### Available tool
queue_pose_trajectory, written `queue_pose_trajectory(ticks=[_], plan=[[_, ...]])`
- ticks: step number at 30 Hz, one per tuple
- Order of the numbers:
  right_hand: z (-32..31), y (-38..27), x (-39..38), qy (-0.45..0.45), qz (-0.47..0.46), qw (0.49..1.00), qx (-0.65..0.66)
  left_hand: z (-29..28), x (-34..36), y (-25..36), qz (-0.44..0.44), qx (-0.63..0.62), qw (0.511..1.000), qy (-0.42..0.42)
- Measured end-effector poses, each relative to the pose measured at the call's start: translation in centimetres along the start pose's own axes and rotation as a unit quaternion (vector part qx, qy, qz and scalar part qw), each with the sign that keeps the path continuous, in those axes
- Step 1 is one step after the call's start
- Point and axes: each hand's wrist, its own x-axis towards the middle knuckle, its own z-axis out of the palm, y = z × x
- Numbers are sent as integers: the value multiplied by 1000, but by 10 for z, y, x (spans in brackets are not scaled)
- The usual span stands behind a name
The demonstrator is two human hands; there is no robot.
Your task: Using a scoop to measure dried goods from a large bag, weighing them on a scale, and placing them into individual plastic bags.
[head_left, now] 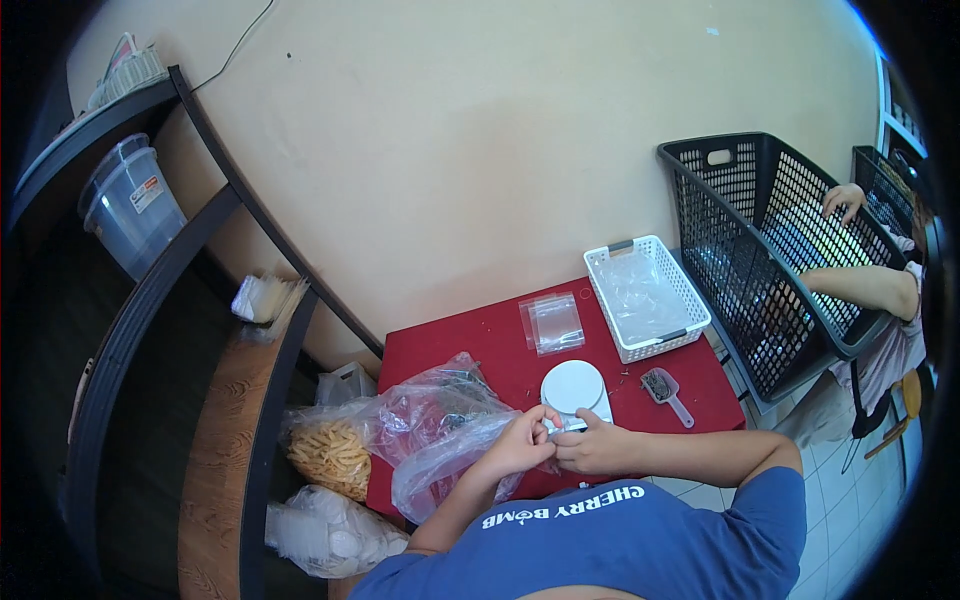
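Note:
A white kitchen scale [573, 388] with a round plate stands near the front edge of the red table. Right at its front, my left hand [522, 442] has its fingers curled together by the near left corner. My right hand [592, 446] is closed at the near side, its thumb raised beside the scale's front. Whatever lies between the fingers is hidden or too small to name. A large clear plastic bag [440, 420] spreads over the table left of my left hand. To the right of the scale lies a clear scoop [675, 402] with dark bits in it.
Flat clear pouches [553, 322] and a white basket [660, 347] of clear bags sit farther back on the red table [430, 335]. Another person reaches into a big black crate [720, 220] at right. A dark shelf [262, 400] and a bag of yellowish sticks [328, 458] stand left.

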Motion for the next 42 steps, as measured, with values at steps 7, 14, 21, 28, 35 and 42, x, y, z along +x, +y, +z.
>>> queue_pose_trajectory(ticks=[7, 14, 21, 28, 35, 42], plan=[[-19, -4, 19, -129, 105, 986, 28, 8, -8, 27, 133, 100, 985, 34], [-22, -19, 23, -266, 244, 908, 212, 18, -7, 24, 186, 168, 968, -2], [1, -13, 3, -88, 332, 929, 137, 27, 3, 23, 263, 179, 944, 86], [-18, -12, -6, -179, 261, 945, 83, 16, 4, 44, 286, 467, 836, 16], [-17, -16, -11, -99, 194, 974, 70, 29, 16, 11, 218, 362, 906, -10], [4, -18, -81, 165, 340, 925, 33, 37, 14, 2, 145, 326, 931, 79]])
